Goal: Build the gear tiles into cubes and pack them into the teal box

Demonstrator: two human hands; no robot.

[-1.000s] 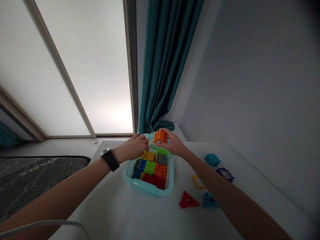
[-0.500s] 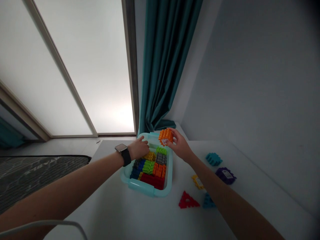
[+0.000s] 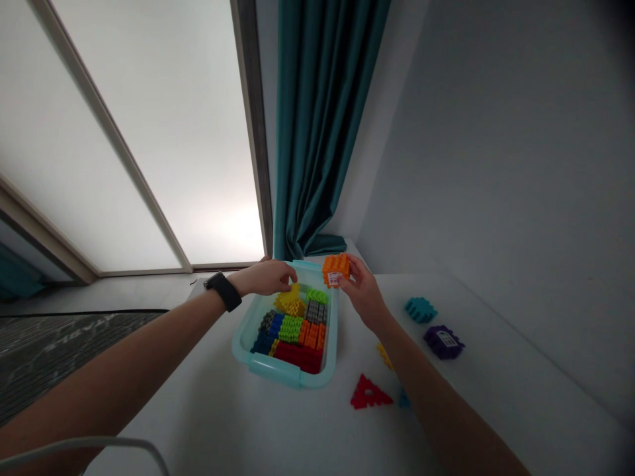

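In my right hand [image 3: 366, 291] is a stack of orange toy building blocks [image 3: 336, 270] with a white printed label, held by fingers and thumb just above the far right rim of the light teal bin [image 3: 278, 371]. My left hand [image 3: 270, 276], with a dark watch on its wrist, reaches over the far left rim. Its fingertips pinch a yellow building block [image 3: 294, 293] tilted up above other yellow blocks [image 3: 289, 307]. Rows of lime green [image 3: 290, 328], grey [image 3: 316, 311], orange [image 3: 312, 334], blue and red blocks [image 3: 297, 357] fill the bin.
On the white table right of the bin lie a red triangular piece [image 3: 370, 393], a teal block [image 3: 421, 309] and a purple block [image 3: 444, 342]. My right forearm partly covers a yellow and a blue piece. A green curtain [image 3: 322, 132] hangs behind. A pale cable [image 3: 124, 441] crosses the lower left.
My left hand has risen slightly from among the yellow blocks, and a yellow block now shows at its fingertips. The orange stack has turned, its label facing me more. The view has shifted a little.
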